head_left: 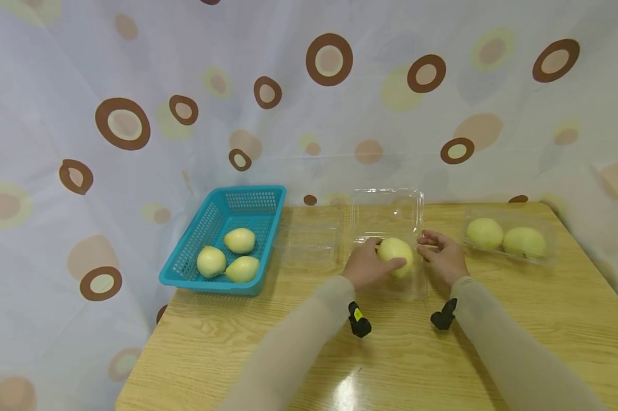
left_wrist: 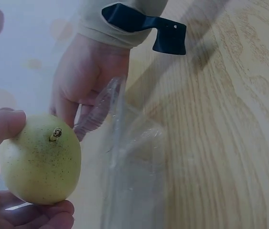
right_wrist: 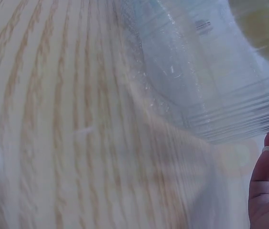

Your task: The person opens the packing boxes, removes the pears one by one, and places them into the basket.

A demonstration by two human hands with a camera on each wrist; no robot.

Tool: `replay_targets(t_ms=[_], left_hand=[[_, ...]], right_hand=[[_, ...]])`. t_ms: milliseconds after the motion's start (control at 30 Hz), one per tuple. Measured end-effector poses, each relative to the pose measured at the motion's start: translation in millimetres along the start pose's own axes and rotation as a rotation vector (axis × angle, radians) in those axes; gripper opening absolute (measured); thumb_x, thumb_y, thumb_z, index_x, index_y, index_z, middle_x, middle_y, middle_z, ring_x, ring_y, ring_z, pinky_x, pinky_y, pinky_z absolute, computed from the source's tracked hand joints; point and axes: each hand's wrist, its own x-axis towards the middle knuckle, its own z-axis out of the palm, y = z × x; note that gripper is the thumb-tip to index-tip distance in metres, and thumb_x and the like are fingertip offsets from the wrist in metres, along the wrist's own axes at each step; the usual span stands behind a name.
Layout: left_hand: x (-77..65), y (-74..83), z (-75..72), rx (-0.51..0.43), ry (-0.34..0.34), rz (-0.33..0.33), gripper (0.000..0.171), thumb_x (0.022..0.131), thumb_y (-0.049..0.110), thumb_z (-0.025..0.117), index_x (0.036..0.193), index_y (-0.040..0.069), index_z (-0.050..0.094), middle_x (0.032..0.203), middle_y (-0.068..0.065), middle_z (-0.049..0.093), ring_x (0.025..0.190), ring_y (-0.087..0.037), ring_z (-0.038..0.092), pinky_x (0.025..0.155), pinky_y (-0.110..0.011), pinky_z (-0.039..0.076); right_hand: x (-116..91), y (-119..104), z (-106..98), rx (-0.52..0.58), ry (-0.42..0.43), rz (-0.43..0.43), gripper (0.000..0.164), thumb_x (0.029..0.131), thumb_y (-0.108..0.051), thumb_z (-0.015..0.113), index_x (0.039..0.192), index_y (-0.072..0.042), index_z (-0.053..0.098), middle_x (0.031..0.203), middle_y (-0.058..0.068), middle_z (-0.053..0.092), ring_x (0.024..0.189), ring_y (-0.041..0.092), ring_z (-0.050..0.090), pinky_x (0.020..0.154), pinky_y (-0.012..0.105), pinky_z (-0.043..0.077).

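My left hand (head_left: 366, 267) holds a yellow-green pear (head_left: 396, 256) over the base of an open clear plastic box (head_left: 386, 214), whose lid stands up at the back. In the left wrist view the pear (left_wrist: 43, 162) shows its short stem and dark specks, with the thumb above and fingers beneath it. At the box's right side, my right hand (head_left: 444, 258) pinches the rim between thumb and fingers. The right wrist view shows those fingertips (right_wrist: 263, 164) against the ridged plastic wall (right_wrist: 239, 114).
A blue basket (head_left: 167, 277) with three pears stands on the left of the wooden table (head_left: 196, 348). Beside it lies another clear box (head_left: 309, 237). On the right, a clear box (head_left: 547, 228) contains two pears. A patterned curtain (head_left: 298, 114) hangs behind.
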Motion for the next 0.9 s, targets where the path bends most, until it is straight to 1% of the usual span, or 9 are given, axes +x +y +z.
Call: replay_targets(t_ms=[100,200,367,467,600,700,900], left_hand=[[-3.3,1.9,-11.1,-0.01,0.003,0.024,0.077,0.077,0.06,0.072,0.137,0.018,0.05,0.12,0.0,0.062,0.093,-0.009,0.062,0.069,-0.024,0.051],[-6.5,2.9,-20.8,-0.015,0.005,0.033,0.077,0.076,0.06,0.072,0.137,0.018,0.049,0.119,-0.001,0.062,0.093,-0.009,0.062,0.069,-0.024,0.052],[-11.2,4.1,-35.5,-0.008,0.011,0.037,0.08,0.076,0.061,0.072,0.137,0.015,0.048,0.116,-0.004,0.064,0.093,-0.01,0.062,0.07,-0.025,0.052],[-12.5,4.7,-42.7,-0.025,0.01,0.037,0.081,0.076,0.061,0.072,0.138,0.015,0.048,0.117,-0.004,0.063,0.092,-0.01,0.062,0.069,-0.026,0.053],[-14.3,6.7,-53.1,-0.043,0.009,0.049,0.081,0.077,0.061,0.071,0.14,0.016,0.046,0.119,-0.002,0.06,0.093,-0.01,0.06,0.068,-0.027,0.052],[-15.9,10.5,-62.4,-0.047,0.011,0.067,0.081,0.078,0.06,0.07,0.141,0.016,0.045,0.12,-0.002,0.059,0.094,-0.011,0.06,0.067,-0.027,0.053],[-18.9,20.9,-80.9,-0.054,0.026,0.108,0.079,0.08,0.056,0.071,0.141,0.014,0.045,0.114,-0.005,0.062,0.096,-0.013,0.061,0.068,-0.027,0.054]], right_hand=[[-1,-2,-1,-0.007,-0.013,0.001,0.053,0.097,-0.023,0.06,0.144,-0.005,0.043,0.125,0.017,0.055,0.092,-0.002,0.058,0.073,0.018,0.052],[-2,-4,-1,-0.013,-0.014,-0.004,0.053,0.097,-0.022,0.06,0.144,-0.004,0.042,0.125,0.018,0.055,0.091,-0.004,0.057,0.073,0.019,0.052],[-3,-6,-1,-0.018,0.005,-0.022,0.052,0.096,-0.019,0.061,0.142,-0.001,0.044,0.122,0.019,0.056,0.087,-0.004,0.058,0.071,0.018,0.052],[-4,-8,-1,-0.019,0.008,-0.023,0.051,0.096,-0.018,0.061,0.141,-0.001,0.044,0.122,0.019,0.056,0.086,-0.004,0.058,0.07,0.017,0.052],[-6,-10,-2,-0.013,-0.005,-0.009,0.052,0.096,-0.018,0.061,0.142,-0.001,0.044,0.123,0.019,0.056,0.087,-0.004,0.058,0.072,0.019,0.052],[-7,-13,-2,-0.016,-0.011,-0.001,0.052,0.096,-0.019,0.061,0.143,-0.002,0.043,0.124,0.019,0.055,0.088,-0.003,0.058,0.072,0.02,0.052],[-7,-14,-4,-0.017,-0.007,-0.003,0.052,0.096,-0.018,0.06,0.143,-0.001,0.043,0.124,0.019,0.055,0.088,-0.004,0.058,0.073,0.021,0.053]])
